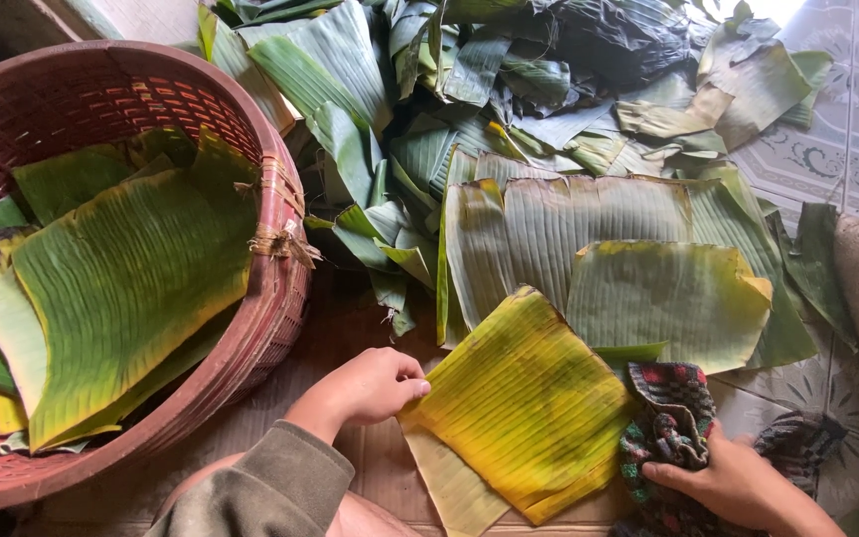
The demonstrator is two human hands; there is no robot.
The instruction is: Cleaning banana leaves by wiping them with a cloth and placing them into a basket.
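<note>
Two hands work at one yellowed banana leaf piece (524, 403), a roughly square sheet with green streaks that lies flat on the floor (350, 328), at the near edge of the leaf heap. Taking this sheet as the landmark: the left hand (370, 386) sits at its left corner, knuckles up, fingers curled under into a loose fist, with the thumb and fingertips pressing the leaf's edge to pin it down. The wrist bends inward, and the grey-green sleeve (270, 487) runs back from it toward the lower edge of the view.

The right hand (738, 482) lies at the sheet's right corner, palm down, fingers closed around a bunched, patterned cloth (668, 423) of red, green and dark threads. The cloth touches the sheet's right edge; part of it trails off to the right past the hand.

Under the sheet a paler leaf strip (454, 492) pokes out at the lower left. Just behind the sheet lie larger, dull green cut leaves (589, 264), overlapping one another, and behind those a loose heap of darker leaves (469, 80). Well to the left of the sheet stands a round reddish woven basket (280, 288), holding several wiped green leaf pieces (121, 288) with yellow margins. To the right of the sheet, patterned floor tiles (837, 149) show.
</note>
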